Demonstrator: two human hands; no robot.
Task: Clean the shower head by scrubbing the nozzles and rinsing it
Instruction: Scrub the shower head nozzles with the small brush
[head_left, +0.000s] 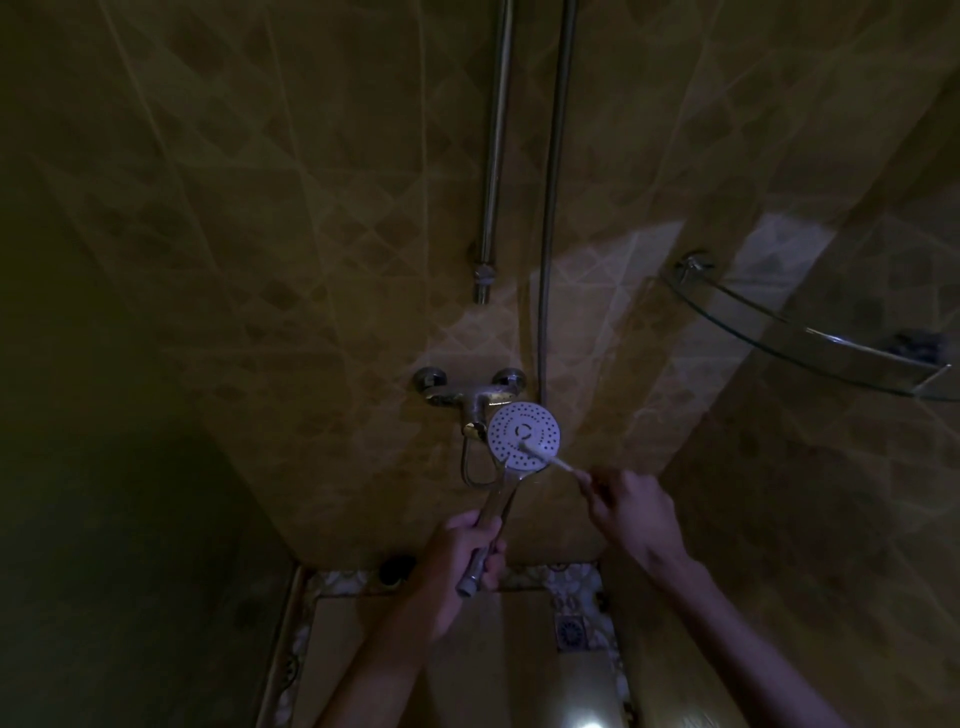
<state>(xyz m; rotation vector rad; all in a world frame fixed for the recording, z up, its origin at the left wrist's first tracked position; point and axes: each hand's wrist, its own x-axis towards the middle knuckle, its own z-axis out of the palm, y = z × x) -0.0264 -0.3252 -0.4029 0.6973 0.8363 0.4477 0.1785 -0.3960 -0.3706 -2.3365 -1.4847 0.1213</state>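
Dimly lit throughout, a tiled shower corner seen from above. Left hand (470, 553) wrapped round the chrome handle of the shower head (523, 435), fingers curled fully about it, hose connector poking out below the fist. Shower head up and slightly right of that hand, round white face turned toward the camera, rings of small nozzle holes plain to see. Right hand (631, 512) pinching the near end of a thin white brush (545, 456), fingers closed on its handle; brush running up and left from those fingers, its bristled tip touching the lower right part of the nozzle face. Just beyond the left hand, behind the shower head, a wall-mounted mixer tap (470, 395) with two round flanges, a loop of hose (470, 470) hanging beneath it. Farther up from both hands, a vertical metal riser rail (493, 156), with a second length of hose running up the wall just beside it. Up and right of the right hand, well apart, a curved glass corner shelf (800, 332) on chrome brackets, something dark on it too blurred to identify. Below and between the two forearms, a square floor drain (570, 631) set in a pebble-patterned border.
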